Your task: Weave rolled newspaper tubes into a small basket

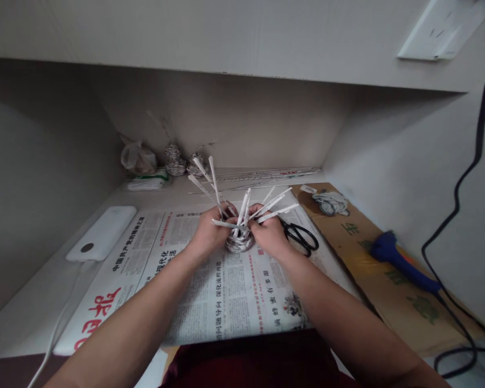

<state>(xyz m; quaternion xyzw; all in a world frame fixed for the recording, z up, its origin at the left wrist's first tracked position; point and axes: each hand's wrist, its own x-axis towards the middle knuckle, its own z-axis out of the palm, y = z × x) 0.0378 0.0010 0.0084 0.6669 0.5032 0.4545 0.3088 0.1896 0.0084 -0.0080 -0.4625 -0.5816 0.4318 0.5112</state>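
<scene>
Far left, I am viewing a white, flat, round-cornered device [103, 231] with a dark round spot; it is lying at the left side of a wide spread of printed newspaper [242, 296], and a thin white cable [62, 318] is trailing from its near end. Behind it, toward the back wall, a knotted translucent plastic bag [137, 158] is sitting just behind a flat white packet with a green stripe [147, 180]. Next along, a gourd-shaped woven paper piece [173, 160] is standing beside a smaller, rounded woven paper piece [196, 164].

Centre: the left hand [210, 229] is gripping the left side of a small, round basket woven from rolled newsprint [239, 243], over the newspaper. Pale rolled-paper strips [242, 213] are sticking up and fanning outward from it. Long thin rods [262, 177] are lying behind. The right hand [270, 231] is gripping the basket's right side, close to the left; some fingertips are hidden from me.

Black-handled scissors [291, 230] are resting just right of that hand. Farther right, a brown cardboard sheet with green characters [335, 231] is bearing a crumpled clear plastic wrapper [330, 203] and a blue, pistol-shaped tool [408, 267]. A black cord [455, 188] is hanging beside the right wall, below a white wall socket [436, 32].
</scene>
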